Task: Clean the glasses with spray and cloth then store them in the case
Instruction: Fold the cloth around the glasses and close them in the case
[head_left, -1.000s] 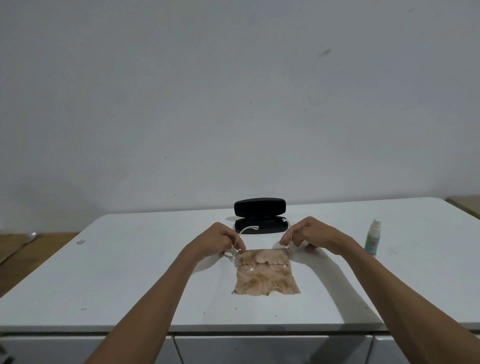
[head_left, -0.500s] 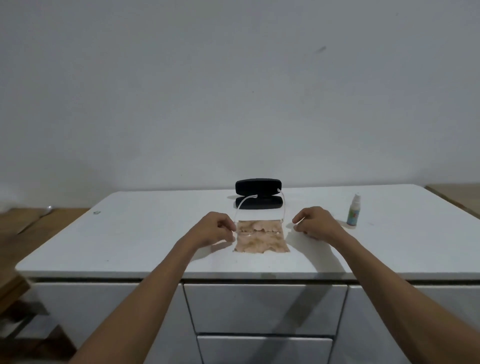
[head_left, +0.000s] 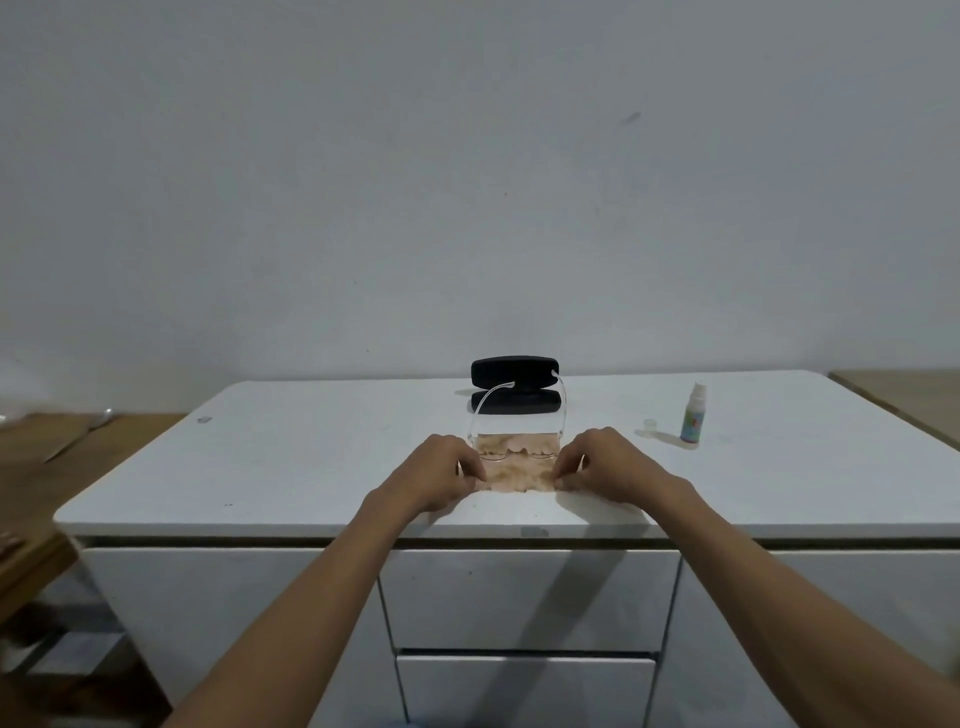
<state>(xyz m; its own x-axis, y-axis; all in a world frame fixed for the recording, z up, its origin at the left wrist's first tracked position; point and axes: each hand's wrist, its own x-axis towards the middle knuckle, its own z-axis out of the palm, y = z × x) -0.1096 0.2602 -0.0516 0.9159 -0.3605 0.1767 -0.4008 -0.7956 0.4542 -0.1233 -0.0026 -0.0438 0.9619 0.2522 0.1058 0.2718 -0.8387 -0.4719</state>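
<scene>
A plain pale wall (head_left: 467, 182) fills the upper half of the view, and below it stands a white cabinet (head_left: 519, 597) with drawer fronts, its flat white top (head_left: 311, 467) carrying everything for the job. At the back of the top, in the middle, a black glasses case (head_left: 514, 385) stands open, its lid raised behind the lower shell. In front of the case a tan patterned cloth (head_left: 514, 470) lies flat on the top, and the clear-framed glasses (head_left: 514, 452) sit on its far part, lenses toward the person and both temples unfolded, reaching back toward the case. The left hand (head_left: 441, 480) rests at the cloth's near left corner with fingers curled, and the right hand (head_left: 605, 467) at its near right corner likewise; each seems to pinch the cloth's edge, though the fingertips are too small to be sure of the contact. To the right, well apart from the cloth, a small spray bottle (head_left: 693, 415) stands upright, uncapped, and just left of it a small clear cap (head_left: 649, 424) sits on the top.
</scene>
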